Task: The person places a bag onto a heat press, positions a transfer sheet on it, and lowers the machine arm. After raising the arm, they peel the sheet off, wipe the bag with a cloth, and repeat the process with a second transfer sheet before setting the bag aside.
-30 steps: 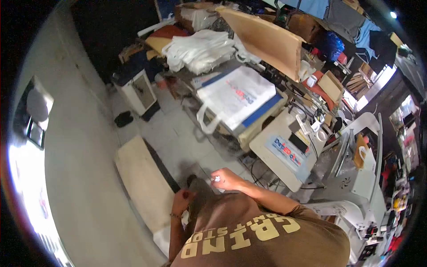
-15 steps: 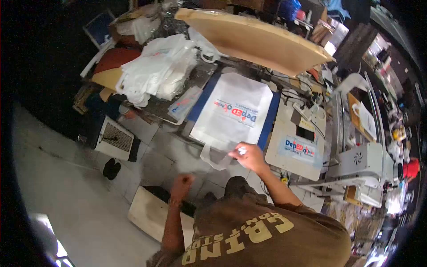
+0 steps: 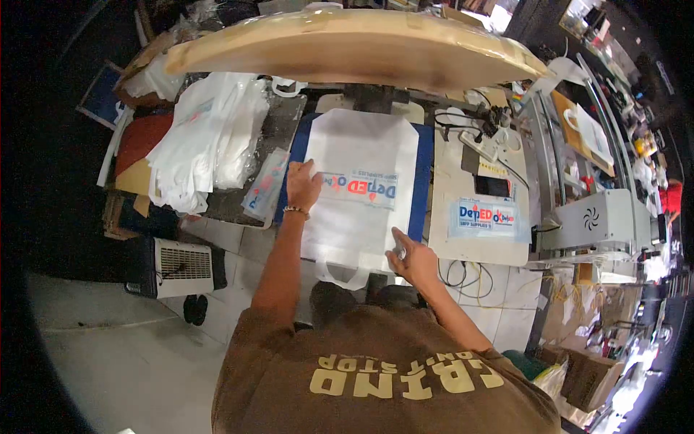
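A white tote bag (image 3: 361,210) with a red and blue DepED print lies flat on the blue pad (image 3: 424,163) of a heat press. My left hand (image 3: 302,184) rests flat on the bag's left side, fingers spread, next to the print. My right hand (image 3: 410,254) touches the bag's near right corner by the handles; something small and pale shows between its fingers, too small to name. The tan upper plate (image 3: 354,50) of the press is raised above the far end of the bag.
A pile of white bags (image 3: 206,141) lies to the left of the press. To the right stands a white table (image 3: 481,217) with a DepED transfer sheet (image 3: 486,217) and cables. A white fan box (image 3: 181,266) sits on the floor at left. Machines crowd the right side.
I have turned from the floor and wall toward the press. My left hand rose from my side onto the bag. My right hand moved to the bag's near edge.
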{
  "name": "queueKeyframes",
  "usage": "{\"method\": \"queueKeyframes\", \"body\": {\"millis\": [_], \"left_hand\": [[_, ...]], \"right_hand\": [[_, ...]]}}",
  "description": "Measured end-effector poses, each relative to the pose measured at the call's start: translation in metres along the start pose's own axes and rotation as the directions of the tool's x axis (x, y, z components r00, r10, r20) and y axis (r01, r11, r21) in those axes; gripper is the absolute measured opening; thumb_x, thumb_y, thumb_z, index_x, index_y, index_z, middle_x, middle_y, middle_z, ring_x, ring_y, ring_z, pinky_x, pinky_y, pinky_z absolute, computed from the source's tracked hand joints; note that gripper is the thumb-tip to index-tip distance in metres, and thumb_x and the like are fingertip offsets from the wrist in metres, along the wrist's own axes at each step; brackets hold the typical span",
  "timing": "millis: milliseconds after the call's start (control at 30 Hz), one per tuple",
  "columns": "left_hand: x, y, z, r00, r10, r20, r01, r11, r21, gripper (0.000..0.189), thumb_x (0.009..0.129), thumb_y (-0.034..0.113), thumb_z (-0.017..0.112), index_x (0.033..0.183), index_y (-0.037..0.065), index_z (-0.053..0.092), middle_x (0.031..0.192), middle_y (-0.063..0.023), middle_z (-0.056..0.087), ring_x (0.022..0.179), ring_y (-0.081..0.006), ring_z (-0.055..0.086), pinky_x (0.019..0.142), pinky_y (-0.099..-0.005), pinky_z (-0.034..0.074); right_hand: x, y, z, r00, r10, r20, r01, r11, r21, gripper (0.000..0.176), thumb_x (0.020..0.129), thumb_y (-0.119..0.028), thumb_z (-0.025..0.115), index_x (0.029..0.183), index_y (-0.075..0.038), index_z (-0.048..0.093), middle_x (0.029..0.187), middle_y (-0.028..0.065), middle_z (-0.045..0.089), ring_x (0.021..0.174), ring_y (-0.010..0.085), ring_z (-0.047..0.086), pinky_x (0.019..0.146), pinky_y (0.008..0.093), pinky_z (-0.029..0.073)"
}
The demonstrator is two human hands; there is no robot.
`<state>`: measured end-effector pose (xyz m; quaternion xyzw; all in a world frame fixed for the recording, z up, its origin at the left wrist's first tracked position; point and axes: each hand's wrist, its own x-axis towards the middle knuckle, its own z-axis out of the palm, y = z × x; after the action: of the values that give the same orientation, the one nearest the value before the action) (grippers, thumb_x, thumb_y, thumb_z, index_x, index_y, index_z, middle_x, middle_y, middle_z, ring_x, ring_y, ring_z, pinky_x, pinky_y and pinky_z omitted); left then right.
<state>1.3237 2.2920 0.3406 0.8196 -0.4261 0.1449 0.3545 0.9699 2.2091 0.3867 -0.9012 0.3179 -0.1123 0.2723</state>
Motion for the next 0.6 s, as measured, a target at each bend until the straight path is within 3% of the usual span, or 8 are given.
{"method": "queueKeyframes", "body": {"millis": [67, 133, 167, 233, 333, 400, 500, 600], "left_hand": [[0.005, 0.004, -0.004, 1.0, 0.012, 0.01, -0.012, 1.0, -0.029, 0.039, 0.076, 0.016, 0.077, 0.111, 0.0, 0.069, 0.101, -0.0179, 0.063, 0.097, -0.0363, 0.06, 0.085, -0.0455, 0.049], [0.005, 0.009, -0.01, 0.987, -0.143, 0.079, 0.15, 0.984, -0.095, 0.026, 0.078, 0.013, 0.073, 0.102, 0.003, 0.07, 0.101, -0.0164, 0.063, 0.096, -0.0358, 0.06, 0.084, -0.0436, 0.049], [0.005, 0.007, -0.009, 0.987, -0.131, 0.09, 0.14, 0.986, -0.095, 0.026, 0.078, 0.013, 0.073, 0.102, 0.003, 0.07, 0.101, -0.0164, 0.063, 0.096, -0.0358, 0.06, 0.084, -0.0436, 0.049], [0.0, 0.007, -0.006, 0.991, 0.128, 0.047, -0.13, 0.991, 0.042, 0.011, 0.078, 0.009, 0.071, 0.089, 0.005, 0.069, 0.106, -0.0143, 0.065, 0.099, -0.0343, 0.061, 0.085, -0.0447, 0.048], [-0.019, 0.045, -0.019, 0.946, 0.324, 0.026, -0.325, 0.943, 0.07, 0.003, 0.078, 0.006, 0.069, 0.08, 0.007, 0.067, 0.111, -0.0115, 0.067, 0.104, -0.0322, 0.061, 0.088, -0.0475, 0.046], [-0.032, 0.057, -0.027, 0.928, 0.369, 0.052, -0.369, 0.929, -0.018, 0.004, 0.078, 0.007, 0.07, 0.08, 0.007, 0.067, 0.112, -0.0101, 0.067, 0.106, -0.0314, 0.061, 0.09, -0.0484, 0.045], [-0.045, 0.076, -0.047, 0.899, 0.424, 0.11, -0.408, 0.902, -0.144, 0.004, 0.077, 0.007, 0.07, 0.079, 0.008, 0.067, 0.113, -0.0081, 0.067, 0.109, -0.0301, 0.06, 0.093, -0.0491, 0.043], [-0.055, 0.074, -0.056, 0.857, 0.484, 0.177, -0.446, 0.868, -0.218, 0.005, 0.078, 0.007, 0.07, 0.081, 0.006, 0.066, 0.113, -0.0069, 0.067, 0.109, -0.0284, 0.06, 0.094, -0.0478, 0.043]], "right_hand": [[-0.001, -0.001, 0.0, 1.0, 0.016, -0.011, -0.016, 0.998, 0.054, 0.058, 0.085, -0.037, 0.075, 0.137, -0.016, 0.061, 0.082, 0.0166, 0.071, 0.066, 0.0347, 0.068, 0.062, 0.0451, 0.053], [-0.001, -0.003, -0.001, 1.0, 0.014, -0.024, -0.014, 1.0, -0.004, 0.057, 0.085, -0.034, 0.075, 0.136, -0.015, 0.061, 0.084, 0.0161, 0.071, 0.066, 0.0331, 0.068, 0.062, 0.0442, 0.054], [0.001, -0.005, -0.001, 0.999, 0.028, -0.029, -0.028, 1.0, 0.003, 0.057, 0.085, -0.034, 0.075, 0.136, -0.015, 0.061, 0.084, 0.0161, 0.071, 0.066, 0.0331, 0.068, 0.062, 0.0442, 0.054], [0.0, -0.007, -0.001, 0.998, 0.024, -0.058, -0.022, 0.999, 0.026, 0.056, 0.084, -0.033, 0.076, 0.135, -0.015, 0.062, 0.082, 0.0154, 0.071, 0.067, 0.032, 0.068, 0.062, 0.0437, 0.053], [-0.002, -0.012, -0.003, 0.994, 0.091, -0.053, -0.088, 0.994, 0.06, 0.054, 0.084, -0.032, 0.076, 0.134, -0.016, 0.063, 0.08, 0.0148, 0.07, 0.067, 0.0324, 0.068, 0.061, 0.0437, 0.053], [-0.002, -0.015, 0.0, 0.988, 0.104, -0.113, -0.097, 0.993, 0.067, 0.052, 0.084, -0.031, 0.076, 0.132, -0.018, 0.065, 0.081, 0.015, 0.071, 0.067, 0.0336, 0.068, 0.062, 0.0439, 0.053], [-0.003, -0.019, 0.0, 0.977, 0.21, -0.034, -0.206, 0.974, 0.097, 0.05, 0.084, -0.032, 0.076, 0.131, -0.019, 0.066, 0.087, 0.0157, 0.072, 0.068, 0.0345, 0.068, 0.064, 0.0435, 0.053], [-0.004, -0.021, 0.004, 0.976, 0.157, -0.151, -0.148, 0.986, 0.072, 0.05, 0.084, -0.032, 0.076, 0.131, -0.019, 0.067, 0.092, 0.0161, 0.073, 0.068, 0.0344, 0.067, 0.066, 0.0427, 0.054]]}}
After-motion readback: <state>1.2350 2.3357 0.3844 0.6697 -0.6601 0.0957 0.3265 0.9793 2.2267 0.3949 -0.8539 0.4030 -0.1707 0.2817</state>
